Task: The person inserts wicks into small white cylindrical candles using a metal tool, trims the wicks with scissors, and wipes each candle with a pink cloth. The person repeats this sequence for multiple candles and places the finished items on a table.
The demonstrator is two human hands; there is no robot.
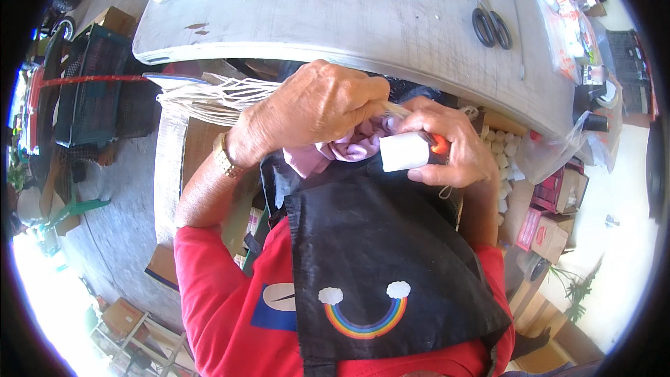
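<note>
Right fingers (pixel 447 123) grip white cylinder (pixel 404 151); left hand (pixel 317 101) curled

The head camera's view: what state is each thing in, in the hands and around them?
Left hand: fingers curled shut
Small white cylindrical piece: held in the right hand
Pink cloth: crumpled, below the left hand
Thin white strings: loosely bundled
Grey-topped table: scuffed, stained
Metal scissors with black handles: lying on the table, blades apparently closed
Gold-coloured wristband: worn
Black fabric apron: worn
</note>
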